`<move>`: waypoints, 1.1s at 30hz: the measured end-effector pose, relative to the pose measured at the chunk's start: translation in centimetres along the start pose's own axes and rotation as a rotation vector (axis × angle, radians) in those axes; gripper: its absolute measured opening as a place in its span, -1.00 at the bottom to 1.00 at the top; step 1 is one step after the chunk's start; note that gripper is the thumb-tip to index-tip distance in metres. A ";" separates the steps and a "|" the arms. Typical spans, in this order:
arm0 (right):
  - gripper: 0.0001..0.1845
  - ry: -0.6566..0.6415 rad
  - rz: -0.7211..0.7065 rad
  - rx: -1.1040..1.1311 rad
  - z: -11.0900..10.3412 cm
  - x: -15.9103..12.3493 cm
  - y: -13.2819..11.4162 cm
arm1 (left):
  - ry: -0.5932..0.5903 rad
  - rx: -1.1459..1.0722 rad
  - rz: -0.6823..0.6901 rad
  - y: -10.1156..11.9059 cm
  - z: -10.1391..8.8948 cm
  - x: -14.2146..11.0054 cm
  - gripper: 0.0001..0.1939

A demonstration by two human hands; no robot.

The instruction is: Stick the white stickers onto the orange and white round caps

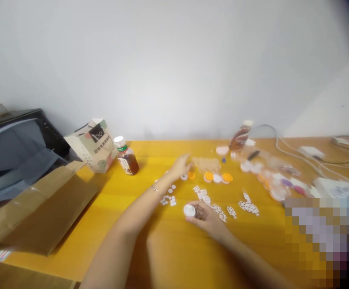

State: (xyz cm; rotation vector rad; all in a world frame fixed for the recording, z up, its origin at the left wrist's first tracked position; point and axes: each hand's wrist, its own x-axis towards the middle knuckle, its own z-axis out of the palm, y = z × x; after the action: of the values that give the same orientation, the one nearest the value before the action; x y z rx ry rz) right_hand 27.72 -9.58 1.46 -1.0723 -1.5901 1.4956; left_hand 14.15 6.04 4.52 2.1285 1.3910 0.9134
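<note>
My right hand (205, 218) is closed on a round white plastic disc (189, 210), held by its edge between thumb and fingers just above the table. Farther back, my left hand (181, 166) reaches over the table with its fingers apart and somewhat blurred. A white disc and an orange disc (191, 175) lie beside its fingertips. To their right are more orange discs (227, 178) and a white disc (217, 178) in a row. White openwork plastic pieces (203, 196) lie in a line beyond my right hand. Small white rounds (169, 199) are scattered near my left forearm.
A drink bottle (127, 158) and a paper bag (94, 146) stand on the left, behind an open cardboard box (42, 212). Another bottle (240, 136) is at the back right. Clear plastic packaging (207, 163), coloured discs (278, 188) and white cables (307, 158) occupy the far side and right.
</note>
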 end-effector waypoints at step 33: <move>-0.60 0.095 0.068 0.116 -0.4 0.1 -1.0 | -0.303 -0.345 0.054 4.9 -4.1 -12.3 -0.77</move>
State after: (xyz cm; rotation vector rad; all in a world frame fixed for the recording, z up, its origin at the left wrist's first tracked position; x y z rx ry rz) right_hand 27.91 -9.37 2.46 -1.1242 -1.3975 1.5388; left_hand 10.81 -7.17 7.04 1.9486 0.9556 0.7491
